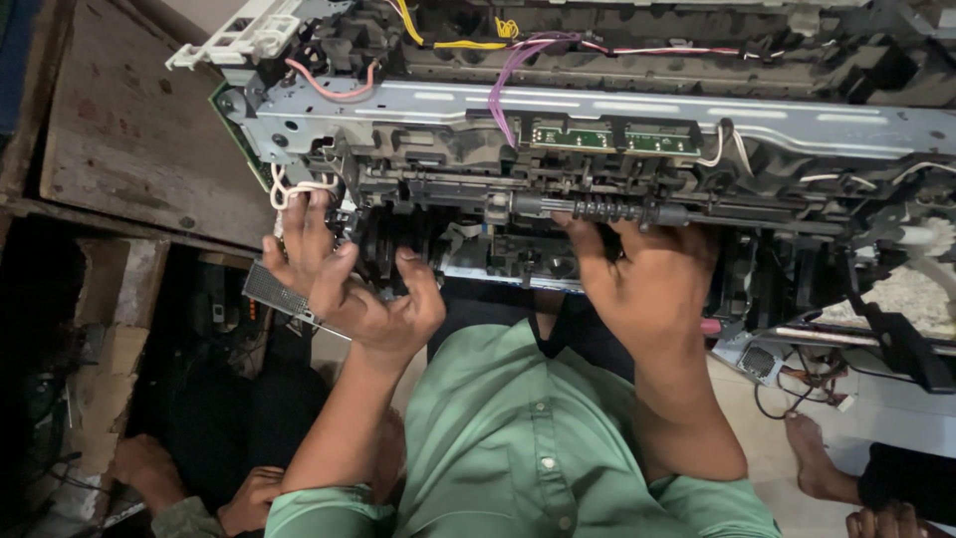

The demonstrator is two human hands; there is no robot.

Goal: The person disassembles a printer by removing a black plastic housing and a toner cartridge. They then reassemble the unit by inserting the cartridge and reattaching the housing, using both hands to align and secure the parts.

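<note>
a large opened machine [597,149], stripped of its covers, fills the upper part of the view; its top and right side are cut off by the picture's edge. a long grey metal rail [617,110] runs across it, with green circuit boards [617,139] below and purple, yellow and pink wires [518,70] looped above. the inside under the rail is dark and hard to make out. to the left lies a worn wooden board [129,130]. the person's green shirt [518,438] fills the lower middle.

the right hand [647,279] reaches up into the machine, its fingers curled over a black shaft with a coiled spring [607,210]; the fingertips are hidden behind the shaft, so the grip cannot be told for sure. the left hand [349,289] is half open at the machine's left end, fingers spread near a black gear cluster [383,244] and white wires [294,189], gripping nothing visible. other people's hands [199,488] and a bare foot [812,458] show at the lower corners, partly cut off.
</note>
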